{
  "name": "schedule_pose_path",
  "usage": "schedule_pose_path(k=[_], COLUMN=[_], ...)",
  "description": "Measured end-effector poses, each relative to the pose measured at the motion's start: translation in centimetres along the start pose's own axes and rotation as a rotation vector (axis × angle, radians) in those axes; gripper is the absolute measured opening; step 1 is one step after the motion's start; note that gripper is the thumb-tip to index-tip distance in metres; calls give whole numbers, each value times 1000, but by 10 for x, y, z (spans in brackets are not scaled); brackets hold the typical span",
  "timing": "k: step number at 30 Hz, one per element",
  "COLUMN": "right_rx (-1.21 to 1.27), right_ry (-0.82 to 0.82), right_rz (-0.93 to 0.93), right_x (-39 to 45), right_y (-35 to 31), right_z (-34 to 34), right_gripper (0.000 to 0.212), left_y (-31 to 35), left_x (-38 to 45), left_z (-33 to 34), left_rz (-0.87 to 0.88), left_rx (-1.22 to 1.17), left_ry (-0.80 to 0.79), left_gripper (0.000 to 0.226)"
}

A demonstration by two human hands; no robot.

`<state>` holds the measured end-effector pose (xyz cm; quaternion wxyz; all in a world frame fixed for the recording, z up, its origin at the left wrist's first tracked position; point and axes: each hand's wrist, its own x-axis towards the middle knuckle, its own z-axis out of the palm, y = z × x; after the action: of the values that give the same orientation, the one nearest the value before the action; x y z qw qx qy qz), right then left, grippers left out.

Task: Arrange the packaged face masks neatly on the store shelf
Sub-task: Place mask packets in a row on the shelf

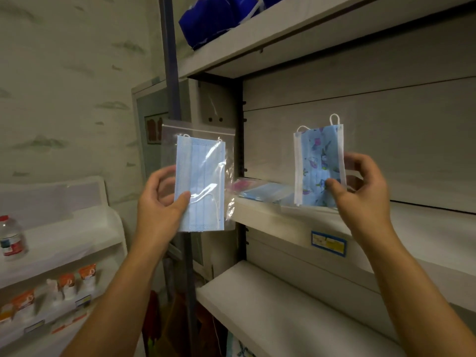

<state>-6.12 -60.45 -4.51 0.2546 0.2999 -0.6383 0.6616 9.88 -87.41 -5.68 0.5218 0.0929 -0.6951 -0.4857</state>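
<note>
My left hand (162,199) pinches a plain light-blue face mask in a clear plastic bag (202,176), held upright to the left of the shelf unit. My right hand (360,186) pinches a patterned blue face mask (318,161) in clear wrapping, upright in front of the middle shelf (412,222). More packaged masks (262,190), blue and pink, lie flat at the left end of that shelf, between my two hands.
A lower white shelf (270,300) juts out below. The top shelf carries blue packs (219,19). A price label (328,242) sits on the middle shelf's front edge. At left, a white rack (85,228) bears a bottle (11,237) and small orange-white packages (67,282).
</note>
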Motion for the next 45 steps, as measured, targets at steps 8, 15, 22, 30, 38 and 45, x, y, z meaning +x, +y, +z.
schedule_pose_path(k=[8,15,22,30,38,45], right_rx=[-45,-108,-127,-199,-260,-254], right_ry=[111,157,215,221,260,310], right_rz=[1,25,13,-9,9,52], right_x=[12,24,44,60,70,74], right_y=[7,16,31,46,56,46], right_z=[46,65,58,56,65,75], right_gripper=[37,36,40,36,37,33], left_y=[-52,-90,-112,-131,-165,-181], left_x=[72,112,142,180,211,215], left_z=[4,29,78,140,198,214], left_rz=[-22,-68,-119,-228,-110,9], left_rx=[-74,-163,-230,-247,127,508], left_ry=[-157,-259,-340,-462,-664,-762], left_gripper=[49,49,50,45,51,56])
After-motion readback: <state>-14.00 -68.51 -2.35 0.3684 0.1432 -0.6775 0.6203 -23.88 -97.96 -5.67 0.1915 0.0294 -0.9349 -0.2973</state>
